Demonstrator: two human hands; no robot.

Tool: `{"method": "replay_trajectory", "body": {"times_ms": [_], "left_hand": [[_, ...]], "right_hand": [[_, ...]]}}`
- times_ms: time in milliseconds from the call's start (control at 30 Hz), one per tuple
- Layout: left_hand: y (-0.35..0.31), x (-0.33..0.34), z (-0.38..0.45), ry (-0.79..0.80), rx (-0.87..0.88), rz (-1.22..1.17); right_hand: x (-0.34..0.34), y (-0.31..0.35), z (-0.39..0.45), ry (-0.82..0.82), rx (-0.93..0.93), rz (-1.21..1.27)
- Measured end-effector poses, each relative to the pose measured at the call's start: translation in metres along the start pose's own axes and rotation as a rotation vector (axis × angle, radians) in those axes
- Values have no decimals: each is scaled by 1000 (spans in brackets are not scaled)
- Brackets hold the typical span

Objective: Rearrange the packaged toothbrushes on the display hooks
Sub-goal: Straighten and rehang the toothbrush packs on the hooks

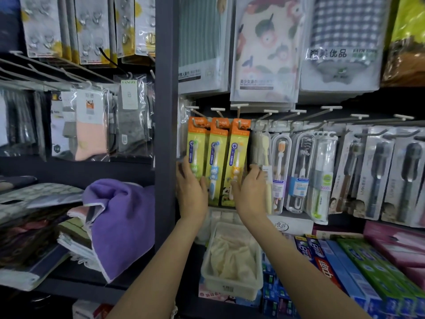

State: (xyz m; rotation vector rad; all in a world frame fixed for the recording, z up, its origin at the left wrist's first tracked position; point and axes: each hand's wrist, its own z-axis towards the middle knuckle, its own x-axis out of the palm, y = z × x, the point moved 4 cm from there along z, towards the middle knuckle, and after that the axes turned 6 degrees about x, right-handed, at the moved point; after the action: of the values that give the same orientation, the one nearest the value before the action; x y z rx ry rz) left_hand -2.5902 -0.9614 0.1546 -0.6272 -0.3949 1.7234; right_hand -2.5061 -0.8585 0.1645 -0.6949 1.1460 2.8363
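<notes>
Three orange children's toothbrush packs (217, 161) hang side by side on display hooks (218, 110) at centre frame. The left hand (190, 188), fingers straight, rests against the leftmost pack's lower edge. The right hand (249, 192) curls round what seems a pale toothbrush pack (262, 148) just right of them. A white bin (231, 259) sits below.

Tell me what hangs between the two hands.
In the head view, the blue toothbrush pack and orange toothbrush pack hang between the left hand and right hand.
</notes>
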Motion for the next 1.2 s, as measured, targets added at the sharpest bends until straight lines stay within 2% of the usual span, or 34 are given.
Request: {"method": "replay_trajectory", "body": {"times_ms": [100, 233, 633, 1200], "left_hand": [[13, 10, 8, 52, -44, -86], [19, 14, 9, 28, -69, -149], [17, 17, 21, 34, -123, -36], [8, 6, 19, 58, -101, 50]], "right_hand": [[5, -2, 9, 78, 138, 131], [11, -1, 15, 96, 201, 198], [3, 4, 19, 80, 108, 88], [4, 15, 16, 132, 135, 136]]}}
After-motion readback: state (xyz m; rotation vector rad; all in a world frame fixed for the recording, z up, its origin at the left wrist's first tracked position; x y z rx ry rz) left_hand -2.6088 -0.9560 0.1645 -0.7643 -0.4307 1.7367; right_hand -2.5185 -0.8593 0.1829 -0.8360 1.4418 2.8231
